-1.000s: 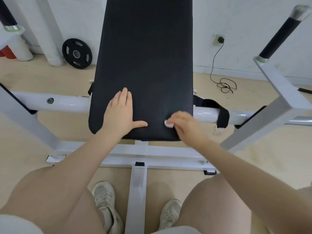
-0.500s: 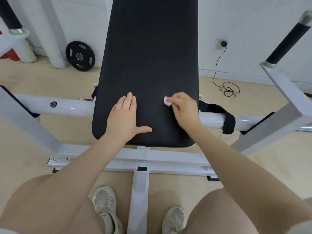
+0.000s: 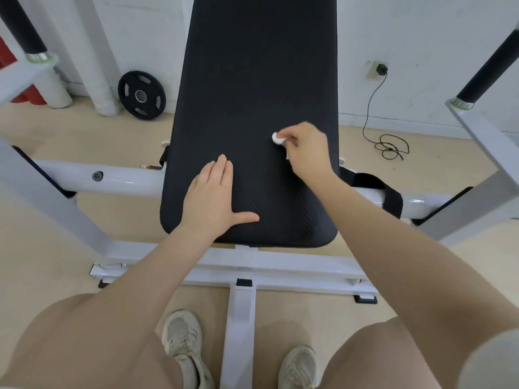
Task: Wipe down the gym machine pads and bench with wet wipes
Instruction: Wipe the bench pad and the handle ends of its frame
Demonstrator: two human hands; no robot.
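Farther up the pad (image 3: 252,80), right hand (image 3: 306,147) pinches wipe (image 3: 277,138).

Black ribbed pad (image 3: 258,80) (white wipe (image 3: 277,138))

**Wipe travels up the pad**

Over the last second the right hand (image 3: 307,148) has carried the balled white wet wipe (image 3: 278,138) from near the lower edge of the black bench pad (image 3: 252,80) up to mid-frame, right of centre, pinching it against the surface throughout. The right forearm now reaches farther out across the pad. The whole view has also slid downward in the frame, bringing more of the shoes (image 3: 184,342) into sight at the bottom.
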